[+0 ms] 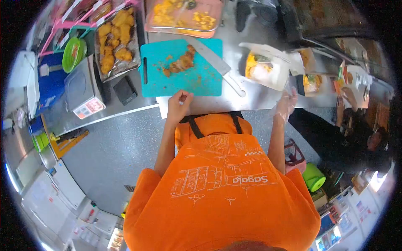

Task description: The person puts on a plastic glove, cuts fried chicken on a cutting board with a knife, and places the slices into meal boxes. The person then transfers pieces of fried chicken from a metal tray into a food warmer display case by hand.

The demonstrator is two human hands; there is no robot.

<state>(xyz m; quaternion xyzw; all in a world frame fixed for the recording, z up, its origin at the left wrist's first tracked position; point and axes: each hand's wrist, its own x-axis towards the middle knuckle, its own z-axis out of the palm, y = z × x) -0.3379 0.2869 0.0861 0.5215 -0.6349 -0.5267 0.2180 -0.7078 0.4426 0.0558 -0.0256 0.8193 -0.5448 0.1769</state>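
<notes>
My left hand [180, 105] is at the near edge of a teal cutting board [157, 85]. Its fingers are curled in, with a small whitish spot between them that I cannot make out. Sliced fried meat [182, 65] and crumbs lie on the board. A knife [213, 60] rests across the board's right side, its white handle over the counter. My right hand [286, 104], in a clear plastic glove, is at the near right corner of a white takeaway box [274, 77] holding rice and yellow food. Glare and blur hide whether its fingers grip the box.
A tray of fried pieces [117, 44] stands left of the board, with a dark flat object [124, 90] near it. Behind the board is a tub of yellow food [184, 16]. Another food box [312, 83] is at right, where a dark-clothed person [326, 129] stands.
</notes>
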